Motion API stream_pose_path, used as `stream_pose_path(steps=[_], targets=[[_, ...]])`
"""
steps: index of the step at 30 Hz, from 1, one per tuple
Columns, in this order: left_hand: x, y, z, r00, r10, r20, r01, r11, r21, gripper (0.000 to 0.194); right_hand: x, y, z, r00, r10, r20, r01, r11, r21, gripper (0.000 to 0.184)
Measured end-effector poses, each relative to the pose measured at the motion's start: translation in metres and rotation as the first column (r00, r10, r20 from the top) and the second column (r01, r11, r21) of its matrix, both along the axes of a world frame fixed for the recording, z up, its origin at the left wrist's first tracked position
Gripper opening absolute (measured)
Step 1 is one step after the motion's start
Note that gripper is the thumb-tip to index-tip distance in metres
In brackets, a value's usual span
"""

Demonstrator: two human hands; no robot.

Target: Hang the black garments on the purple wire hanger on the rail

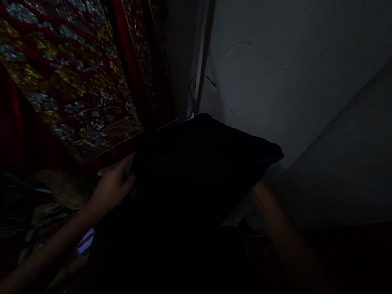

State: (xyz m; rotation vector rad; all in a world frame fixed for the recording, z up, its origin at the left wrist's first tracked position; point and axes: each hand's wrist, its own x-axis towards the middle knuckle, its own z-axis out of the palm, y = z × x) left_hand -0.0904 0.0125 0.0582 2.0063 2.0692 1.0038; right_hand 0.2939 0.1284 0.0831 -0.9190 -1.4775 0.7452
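Note:
A black garment (185, 179) hangs over a thin bluish-purple clothes hanger (193, 102), whose hook rises above the cloth. The hanger's left arm shows bare near the hook, while its right side is mostly under the fabric. My left hand (116, 180) is closed on the garment's left edge, with the fingertips partly hidden by dark cloth. On the right, my forearm reaches up to the garment, and my right hand is hidden behind or inside it; only the wrist (260, 194) shows. Deep shadow hides the garment's folds and lower part.
Red cloth (60, 65) with gold and silver embroidery fills the upper left. Behind the hanger are a narrow vertical strip (203, 34) and a pale wall (278, 71). A small lit object (85, 242), white with a red stripe, lies at lower left among dim patterned fabrics.

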Motion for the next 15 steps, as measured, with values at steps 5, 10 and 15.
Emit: stream_pose_path(steps=[5,10,15], targets=[[-0.03,0.0,0.005,0.967,0.066,0.247,-0.119,0.972,0.204,0.061,0.024,-0.007,0.016,0.977,0.187,-0.098,-0.198,0.973,-0.122,0.075],[-0.014,-0.005,0.03,0.955,0.063,0.288,-0.177,0.904,0.39,0.026,0.012,-0.026,0.029,0.965,0.023,0.26,-0.03,0.999,0.023,0.039],[-0.013,-0.02,0.047,0.958,0.086,0.273,-0.233,0.788,0.57,0.019,0.023,-0.031,0.037,0.947,-0.185,0.263,0.165,0.981,0.098,0.036]])
